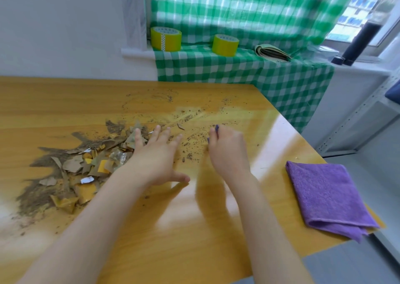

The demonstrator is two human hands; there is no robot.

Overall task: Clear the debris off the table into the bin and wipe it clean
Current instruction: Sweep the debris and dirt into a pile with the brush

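The debris [82, 167] is mostly heaped on the table [194, 229], with grains scattered right of it. The left hand [155, 160] is spread flat against the debris. The right hand [227, 151], right of the debris, is curled; whether anything is held cannot be told. The cloth [324, 197], further right, lies unused. Binning and wiping remain.
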